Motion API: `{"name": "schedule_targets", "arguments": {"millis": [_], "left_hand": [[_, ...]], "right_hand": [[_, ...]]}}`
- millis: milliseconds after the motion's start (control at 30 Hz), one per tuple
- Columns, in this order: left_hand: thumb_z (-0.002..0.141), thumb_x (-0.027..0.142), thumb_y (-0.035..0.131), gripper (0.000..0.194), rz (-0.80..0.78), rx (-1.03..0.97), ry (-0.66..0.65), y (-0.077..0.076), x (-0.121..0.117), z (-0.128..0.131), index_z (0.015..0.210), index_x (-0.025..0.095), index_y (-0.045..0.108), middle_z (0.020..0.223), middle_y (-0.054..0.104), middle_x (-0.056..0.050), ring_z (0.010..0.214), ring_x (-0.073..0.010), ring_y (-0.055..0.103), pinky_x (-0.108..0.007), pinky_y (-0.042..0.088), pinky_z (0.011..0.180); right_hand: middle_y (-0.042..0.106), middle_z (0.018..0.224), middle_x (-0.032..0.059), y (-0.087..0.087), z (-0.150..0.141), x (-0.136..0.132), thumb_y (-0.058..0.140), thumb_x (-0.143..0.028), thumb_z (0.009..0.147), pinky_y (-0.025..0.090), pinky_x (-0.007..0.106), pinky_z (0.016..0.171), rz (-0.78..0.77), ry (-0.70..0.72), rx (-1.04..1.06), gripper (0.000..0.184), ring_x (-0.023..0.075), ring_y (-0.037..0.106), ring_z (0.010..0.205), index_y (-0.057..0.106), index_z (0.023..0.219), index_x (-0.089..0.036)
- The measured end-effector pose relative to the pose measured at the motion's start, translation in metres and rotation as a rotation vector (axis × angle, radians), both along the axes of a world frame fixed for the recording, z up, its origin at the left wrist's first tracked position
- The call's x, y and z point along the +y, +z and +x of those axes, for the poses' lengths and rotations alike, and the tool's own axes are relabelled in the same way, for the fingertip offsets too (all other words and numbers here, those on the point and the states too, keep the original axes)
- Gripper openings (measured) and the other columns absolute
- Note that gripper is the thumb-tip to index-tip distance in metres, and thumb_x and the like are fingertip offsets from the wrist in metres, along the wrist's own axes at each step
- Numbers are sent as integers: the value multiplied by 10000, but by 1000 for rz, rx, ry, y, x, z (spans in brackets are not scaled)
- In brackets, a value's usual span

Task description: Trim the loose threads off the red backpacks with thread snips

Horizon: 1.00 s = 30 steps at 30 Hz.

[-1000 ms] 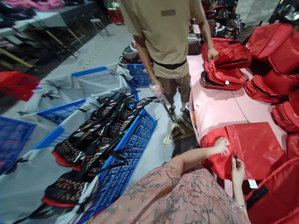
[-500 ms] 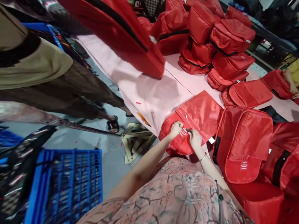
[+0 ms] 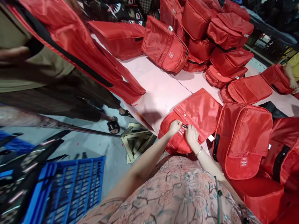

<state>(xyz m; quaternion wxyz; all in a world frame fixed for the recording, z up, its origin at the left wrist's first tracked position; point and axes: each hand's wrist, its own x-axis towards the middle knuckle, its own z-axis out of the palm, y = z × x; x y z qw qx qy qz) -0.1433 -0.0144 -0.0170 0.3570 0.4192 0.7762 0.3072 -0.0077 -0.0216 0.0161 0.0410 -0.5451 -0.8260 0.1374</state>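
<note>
flat red bag (image 3: 203, 107) is lying on pink table (image 3: 164, 93), right in front of the wearer, rounded end to the left, zipper running across. left hand (image 3: 175, 127) is resting over the rounded part, fingers curling closed, tips pinching together just by the end of small dark item (image 3: 184, 126); maybe touching it, but too small to tell what the pinch is holding. right hand (image 3: 192, 135) is gripping the small dark item, fingers bending closed around it, metal bracelet (image 3: 199, 151) circling the wrist. white tag (image 3: 211, 137) is sticking out from the bag's edge, near right hand. second red bag (image 3: 249, 133) is sitting just right of the flat one. more red bags (image 3: 219, 31) are piling up at the back. co-worker in tan top (image 3: 56, 70) is standing at left, big red bag (image 3: 72, 37) slanting in front. dark pole (image 3: 93, 131) is reaching tan triangular frame (image 3: 129, 151) on the floor. blue crate (image 3: 74, 183) is sitting at lower left. yellow-sleeved person (image 3: 293, 79) is working at far right.
</note>
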Motion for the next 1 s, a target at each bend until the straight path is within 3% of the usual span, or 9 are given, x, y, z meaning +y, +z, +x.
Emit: {"name": "schedule_targets", "arguments": {"millis": [333,600,767,900,1000], "left_hand": [[684,64,458,142,1,107,-33,8,4,8,604,172,503,645,545,-18,658,-136,514,-227,350,601],[740,141,458,143,14,30,17,1,6,4,603,183,458,585,502,14,563,-120,466,-232,327,551],[798,198,387,228,83,-48,47,7,13,-1,571,188,373,568,431,29,538,-95,415,-210,314,515],[816,232,373,229,159,-128,23,23,14,-21,593,186,387,559,410,38,524,-81,407,-186,331,517],[807,272,428,163,167,-167,91,37,4,-56,695,178,500,599,486,25,559,-91,469,-181,375,547]], "right_hand": [[619,958,103,-4,-7,6,371,-290,934,392,301,693,22,-20,-43,236,223,575,858,551,1050,-191],[632,991,95,-4,11,2,399,-343,926,395,277,703,-46,-98,118,280,201,590,863,527,1105,-169],[639,976,105,-1,8,6,416,-359,919,399,283,705,-97,-96,118,291,213,596,871,528,1110,-169],[655,925,96,1,7,9,449,-365,903,406,290,700,-133,-120,153,278,217,608,841,540,1088,-179],[661,941,76,-3,23,8,469,-359,886,413,280,716,-148,-121,280,237,201,611,844,561,1027,-192]]}}
